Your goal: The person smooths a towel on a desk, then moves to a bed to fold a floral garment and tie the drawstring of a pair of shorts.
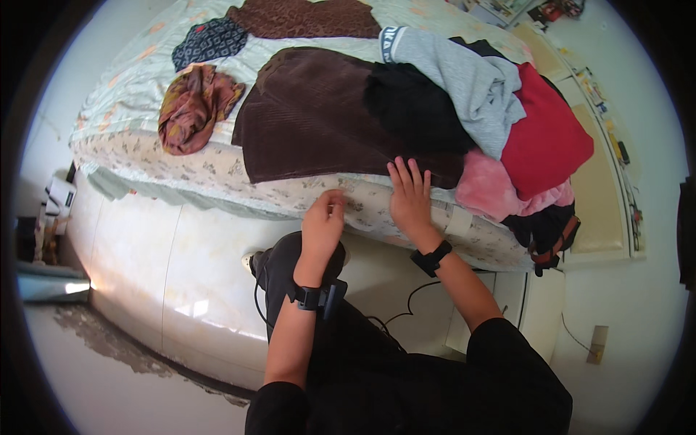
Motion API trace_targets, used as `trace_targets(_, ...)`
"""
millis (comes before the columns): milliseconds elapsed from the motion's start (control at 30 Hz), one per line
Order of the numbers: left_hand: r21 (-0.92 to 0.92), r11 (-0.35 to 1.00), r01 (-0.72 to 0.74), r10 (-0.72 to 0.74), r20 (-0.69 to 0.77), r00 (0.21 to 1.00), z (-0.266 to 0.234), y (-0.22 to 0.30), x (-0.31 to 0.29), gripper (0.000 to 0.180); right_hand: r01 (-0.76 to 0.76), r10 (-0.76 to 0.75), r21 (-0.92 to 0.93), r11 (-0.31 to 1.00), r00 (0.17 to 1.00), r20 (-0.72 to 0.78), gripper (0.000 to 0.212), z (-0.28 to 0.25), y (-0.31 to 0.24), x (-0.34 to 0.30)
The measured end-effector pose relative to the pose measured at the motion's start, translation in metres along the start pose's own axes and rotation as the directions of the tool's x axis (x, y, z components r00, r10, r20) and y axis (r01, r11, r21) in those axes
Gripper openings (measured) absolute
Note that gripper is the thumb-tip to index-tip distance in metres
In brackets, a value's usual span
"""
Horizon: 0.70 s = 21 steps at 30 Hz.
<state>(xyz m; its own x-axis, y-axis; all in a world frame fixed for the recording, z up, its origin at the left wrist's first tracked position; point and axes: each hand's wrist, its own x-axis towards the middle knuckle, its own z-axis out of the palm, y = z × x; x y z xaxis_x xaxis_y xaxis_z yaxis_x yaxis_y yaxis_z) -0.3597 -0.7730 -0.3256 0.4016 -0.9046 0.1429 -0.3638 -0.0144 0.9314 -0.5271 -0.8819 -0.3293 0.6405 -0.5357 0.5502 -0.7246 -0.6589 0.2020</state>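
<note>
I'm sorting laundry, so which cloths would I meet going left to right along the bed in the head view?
Crumpled rust patterned cloth → dark brown corduroy cloth → red cloth, leaving out overlapping pieces.

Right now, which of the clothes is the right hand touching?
The dark brown corduroy garment, spread out on the bed. The right hand rests fingertips on its near edge; the nearby pink garment is untouched.

I've got a floral-sided bed (pixel 217 168) up against a cream-panelled headboard (pixel 598 226) here, pale tile floor (pixel 130 254) with bright glare (pixel 194 309), white walls (pixel 645 304), flaking patch (pixel 109 348) by the floor's edge, corded wall socket (pixel 597 344).
</note>
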Motion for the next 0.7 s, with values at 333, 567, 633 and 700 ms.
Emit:
trace_targets(333, 0.282, 0.946, -0.157, 0.099, 0.209, 0.973, 0.001, -0.007, -0.023, 0.022, -0.146, 0.278, 0.247, 0.958, 0.686, -0.673, 0.053, -0.132, 0.060, 0.101)
trace_targets(567, 0.136, 0.974, -0.181, 0.151, 0.207, 0.967, 0.005, -0.026, -0.024, 0.023, -0.448, 0.464, 0.164, 0.879, 0.882, -0.078, 0.067, -0.071, 0.141, 0.146)
trace_targets(633, 0.130, 0.981, -0.145, 0.109, 0.250, 0.962, 0.004, -0.027, -0.026, 0.024, -0.458, 0.468, 0.115, 0.881, 0.880, -0.082, 0.065, -0.073, 0.147, 0.148)
trace_targets(700, 0.104, 0.988, -0.114, 0.085, 0.243, 0.966, -0.002, -0.026, -0.029, 0.024, -0.419, 0.425, 0.076, 0.905, 0.878, -0.223, 0.056, -0.091, 0.141, 0.152)
